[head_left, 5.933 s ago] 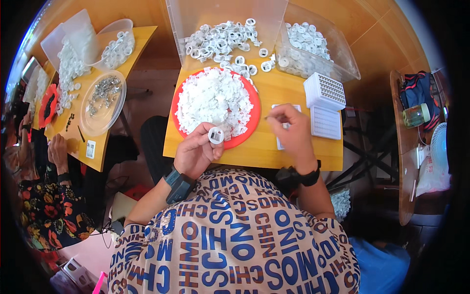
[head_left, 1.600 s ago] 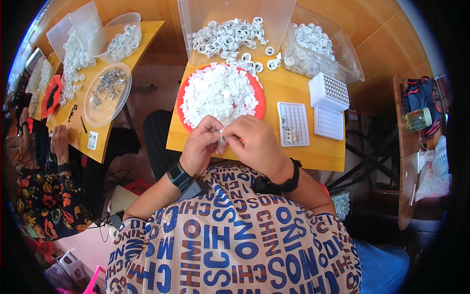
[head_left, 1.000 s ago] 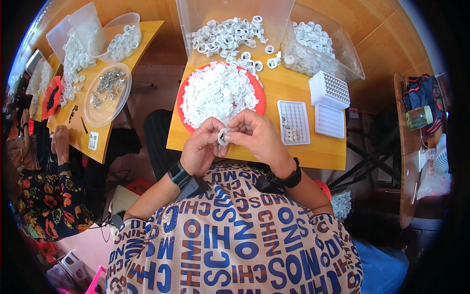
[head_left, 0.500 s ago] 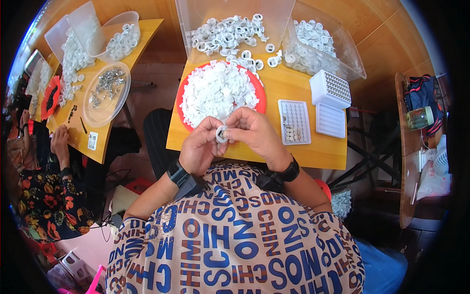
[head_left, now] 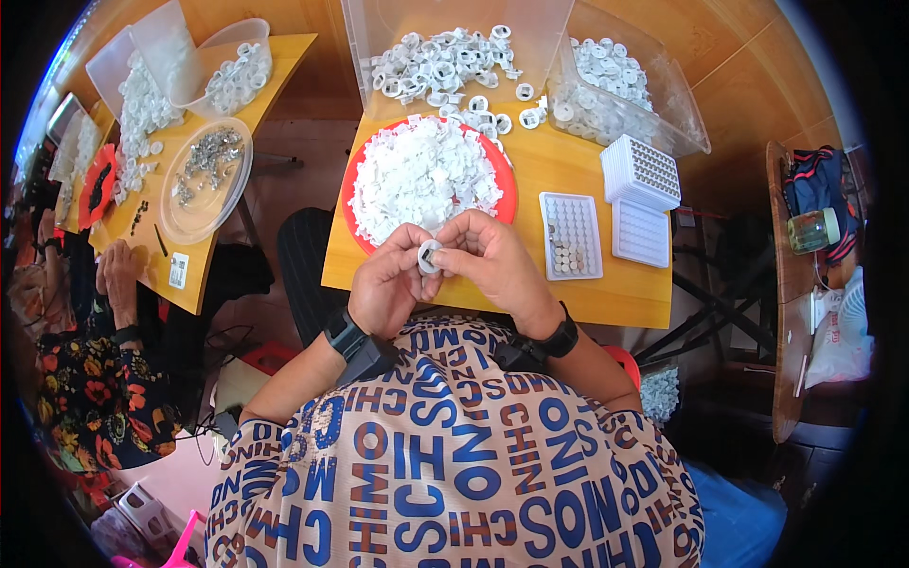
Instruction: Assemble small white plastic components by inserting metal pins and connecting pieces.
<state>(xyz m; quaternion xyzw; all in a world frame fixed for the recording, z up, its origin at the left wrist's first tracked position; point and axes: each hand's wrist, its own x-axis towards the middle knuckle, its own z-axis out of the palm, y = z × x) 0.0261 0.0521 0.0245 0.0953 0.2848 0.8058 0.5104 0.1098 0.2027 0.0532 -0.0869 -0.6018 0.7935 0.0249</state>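
Between my two hands is a small round white plastic part (head_left: 428, 257) with a dark slot in its middle. My left hand (head_left: 386, 277) pinches it from the left, and my right hand (head_left: 492, 260) grips its right side with thumb and fingers. Both hands are just above the near rim of a red round tray (head_left: 507, 194), which is heaped with small white plastic pieces (head_left: 421, 175). To the right lies a white compartment tray (head_left: 589, 227) with several small round discs (head_left: 568, 258) in its near cells.
Behind the red tray, similar white parts (head_left: 445, 62) spill from a clear bin. Another clear bin (head_left: 677, 114) and stacked white trays (head_left: 634, 175) stand at the right. On the left table (head_left: 284, 71), a clear round dish (head_left: 180, 213) holds metal bits, and a co-worker's hand (head_left: 118, 275) rests at its edge.
The round white part has turned slightly between my fingers, so its dark slot shows more. My hands have barely moved.
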